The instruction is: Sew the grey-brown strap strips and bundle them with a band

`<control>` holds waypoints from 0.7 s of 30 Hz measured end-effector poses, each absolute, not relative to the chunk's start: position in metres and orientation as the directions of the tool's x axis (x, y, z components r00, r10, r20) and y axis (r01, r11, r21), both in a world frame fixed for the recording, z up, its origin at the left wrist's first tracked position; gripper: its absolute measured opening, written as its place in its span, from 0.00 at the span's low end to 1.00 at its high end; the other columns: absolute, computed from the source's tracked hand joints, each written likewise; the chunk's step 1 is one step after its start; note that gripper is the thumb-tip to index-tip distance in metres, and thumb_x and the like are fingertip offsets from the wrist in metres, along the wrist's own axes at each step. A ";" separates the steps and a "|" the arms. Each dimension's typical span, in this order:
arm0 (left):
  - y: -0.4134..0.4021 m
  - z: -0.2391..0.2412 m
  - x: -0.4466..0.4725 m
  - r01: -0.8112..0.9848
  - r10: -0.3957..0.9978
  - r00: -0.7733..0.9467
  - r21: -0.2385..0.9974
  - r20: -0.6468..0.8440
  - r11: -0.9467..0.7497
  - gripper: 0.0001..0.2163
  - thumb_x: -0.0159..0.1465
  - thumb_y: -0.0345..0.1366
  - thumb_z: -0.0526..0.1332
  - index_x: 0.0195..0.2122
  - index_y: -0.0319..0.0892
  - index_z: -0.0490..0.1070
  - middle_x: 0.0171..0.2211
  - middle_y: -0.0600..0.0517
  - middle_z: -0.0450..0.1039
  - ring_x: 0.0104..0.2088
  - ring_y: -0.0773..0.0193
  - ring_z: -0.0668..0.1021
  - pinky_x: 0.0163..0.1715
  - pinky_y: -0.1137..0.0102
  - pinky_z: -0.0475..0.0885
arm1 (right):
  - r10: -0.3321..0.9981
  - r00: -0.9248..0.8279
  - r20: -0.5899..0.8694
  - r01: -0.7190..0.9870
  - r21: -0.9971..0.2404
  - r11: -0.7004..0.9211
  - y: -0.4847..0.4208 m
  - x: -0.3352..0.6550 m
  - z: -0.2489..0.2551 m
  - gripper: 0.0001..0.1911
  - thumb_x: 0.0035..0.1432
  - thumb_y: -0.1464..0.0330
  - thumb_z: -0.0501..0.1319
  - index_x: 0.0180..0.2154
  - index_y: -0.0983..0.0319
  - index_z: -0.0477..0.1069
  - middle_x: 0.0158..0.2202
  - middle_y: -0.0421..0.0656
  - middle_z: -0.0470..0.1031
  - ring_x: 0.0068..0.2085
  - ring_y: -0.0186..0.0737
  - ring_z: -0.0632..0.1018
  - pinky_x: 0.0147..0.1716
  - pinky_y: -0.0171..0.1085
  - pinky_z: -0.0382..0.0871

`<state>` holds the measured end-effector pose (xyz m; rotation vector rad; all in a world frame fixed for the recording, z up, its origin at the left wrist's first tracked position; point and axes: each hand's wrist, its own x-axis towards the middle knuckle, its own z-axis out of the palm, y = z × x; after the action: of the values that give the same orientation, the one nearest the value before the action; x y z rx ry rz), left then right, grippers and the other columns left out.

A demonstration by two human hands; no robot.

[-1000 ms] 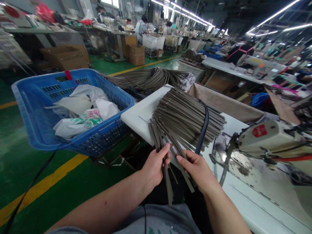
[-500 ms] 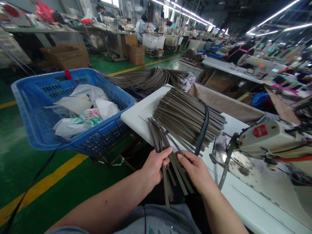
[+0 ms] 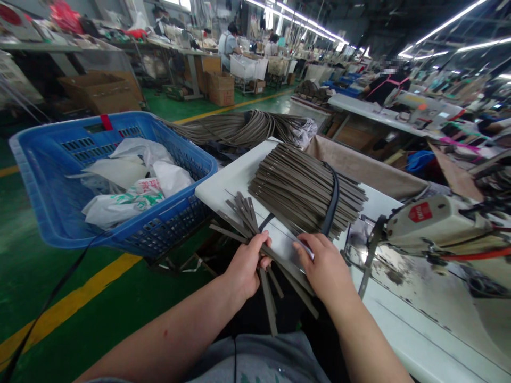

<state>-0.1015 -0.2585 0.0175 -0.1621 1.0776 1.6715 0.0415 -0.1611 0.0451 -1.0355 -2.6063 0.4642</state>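
Note:
My left hand [image 3: 245,268] is closed around a loose bunch of olive-grey strips [image 3: 267,304], fanned out above and below the fist. Just right of it, my right hand [image 3: 329,271] is at the near edge of the white sewing table [image 3: 223,183]. Its thumb and fingers are curled together; a pale sliver shows between them, too small to name. A thick pile of the same strips [image 3: 291,181] lies on the table beyond both hands. Across the pile's right part runs a dark band [image 3: 331,205], its lower end close to my right fingers.
The sewing machine [image 3: 435,221] stands on the table at right, a strip hanging by its head. At left is a blue basket [image 3: 34,186] with white plastic bags [image 3: 123,205]. A big coil of strip [image 3: 243,130] lies behind the table. Other people sit farther back.
The bunch in my left hand has swung left, its upper ends now fanned out past the table edge. My right hand has come away from those strips and is slightly higher.

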 end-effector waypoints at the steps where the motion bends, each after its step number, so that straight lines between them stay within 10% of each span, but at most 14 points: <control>1: -0.259 0.017 -0.102 -0.818 0.698 -0.410 0.575 -0.588 0.004 0.16 0.55 0.44 0.71 0.26 0.38 0.69 0.19 0.59 0.62 0.16 0.76 0.62 0.17 0.77 0.53 | 0.715 -0.678 0.169 0.664 -0.276 0.695 -0.156 0.044 0.041 0.16 0.69 0.65 0.59 0.51 0.67 0.75 0.49 0.57 0.78 0.50 0.57 0.78 0.53 0.50 0.70; 4: -0.261 0.017 -0.104 -0.788 0.728 -0.436 0.616 -0.529 -0.024 0.16 0.56 0.43 0.70 0.21 0.39 0.66 0.21 0.55 0.65 0.22 0.72 0.69 0.22 0.76 0.63 | 0.733 -0.666 0.140 0.732 -0.069 0.678 -0.148 0.048 0.030 0.20 0.67 0.67 0.61 0.57 0.72 0.71 0.51 0.61 0.76 0.51 0.61 0.77 0.54 0.53 0.70; 9: -0.259 0.018 -0.101 -0.873 0.777 -0.389 0.467 -0.496 -0.139 0.18 0.53 0.39 0.74 0.21 0.39 0.64 0.25 0.53 0.68 0.31 0.65 0.76 0.35 0.70 0.75 | 0.750 -0.660 0.049 0.728 -0.203 0.654 -0.149 0.045 0.026 0.11 0.66 0.71 0.62 0.49 0.66 0.75 0.42 0.51 0.78 0.43 0.50 0.80 0.48 0.45 0.74; 21: -0.260 0.024 -0.087 -0.852 0.681 -0.427 0.516 -0.595 -0.083 0.12 0.59 0.35 0.73 0.40 0.35 0.76 0.35 0.48 0.77 0.24 0.73 0.73 0.24 0.75 0.71 | 0.472 -0.849 0.238 0.515 0.166 0.841 -0.167 0.045 0.022 0.07 0.65 0.76 0.60 0.44 0.66 0.73 0.37 0.50 0.75 0.39 0.53 0.76 0.39 0.47 0.74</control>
<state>-0.0875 -0.2601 0.0242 -0.2407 1.0200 1.7438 0.0452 -0.1666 0.0222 -0.7662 -2.8319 -0.3334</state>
